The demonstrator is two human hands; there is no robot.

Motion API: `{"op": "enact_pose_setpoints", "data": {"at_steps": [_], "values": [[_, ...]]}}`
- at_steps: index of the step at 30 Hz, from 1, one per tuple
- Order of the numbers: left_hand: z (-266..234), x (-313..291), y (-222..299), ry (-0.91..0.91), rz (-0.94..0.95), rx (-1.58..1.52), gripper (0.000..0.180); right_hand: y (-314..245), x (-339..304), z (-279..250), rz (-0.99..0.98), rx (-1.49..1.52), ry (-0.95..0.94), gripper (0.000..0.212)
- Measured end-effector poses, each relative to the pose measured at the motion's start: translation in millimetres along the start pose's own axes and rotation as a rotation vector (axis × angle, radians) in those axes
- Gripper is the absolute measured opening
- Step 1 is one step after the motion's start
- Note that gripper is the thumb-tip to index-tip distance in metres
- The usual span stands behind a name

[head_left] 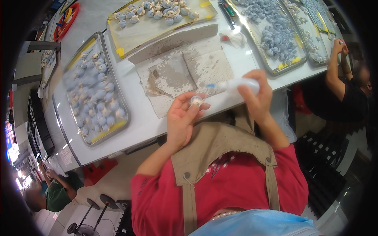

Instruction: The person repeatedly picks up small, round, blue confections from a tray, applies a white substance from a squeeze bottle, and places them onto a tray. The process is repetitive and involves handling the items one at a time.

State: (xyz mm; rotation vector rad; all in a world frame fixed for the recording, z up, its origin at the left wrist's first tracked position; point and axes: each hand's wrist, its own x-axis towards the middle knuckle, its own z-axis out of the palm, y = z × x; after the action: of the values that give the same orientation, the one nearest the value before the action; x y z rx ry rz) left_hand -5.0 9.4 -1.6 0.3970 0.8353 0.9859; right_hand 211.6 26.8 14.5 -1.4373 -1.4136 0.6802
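Above the table's near edge, my left hand pinches a small pale blue and cream piece between thumb and fingers. It looks like the small figures lying in the trays, though its exact kind is too small to make out. My right hand is wrapped round a white squeeze bottle, tilted on its side. The bottle's blue nozzle tip points left, a short way above and to the right of the piece, not touching it. Beneath both hands lies a stained, unfolded cardboard sheet.
A metal tray of blue figures stands at left, and another tray at the back. Right of the cardboard are a crumpled white tissue, pens and a tray of blue pieces. Other people sit at far left and right.
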Motion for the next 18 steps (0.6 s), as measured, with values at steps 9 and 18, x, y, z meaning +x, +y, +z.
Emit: {"op": "enact_pose_setpoints", "data": {"at_steps": [9,18], "values": [[-9,4,14,-0.364,0.147,-0.028,0.035,24,29,29,-0.239,-0.384,-0.053,0.014],[-2,9,4,-0.271,0.08,0.039,0.038,55,105,-70,-0.509,-1.027,-0.048,0.02]]}}
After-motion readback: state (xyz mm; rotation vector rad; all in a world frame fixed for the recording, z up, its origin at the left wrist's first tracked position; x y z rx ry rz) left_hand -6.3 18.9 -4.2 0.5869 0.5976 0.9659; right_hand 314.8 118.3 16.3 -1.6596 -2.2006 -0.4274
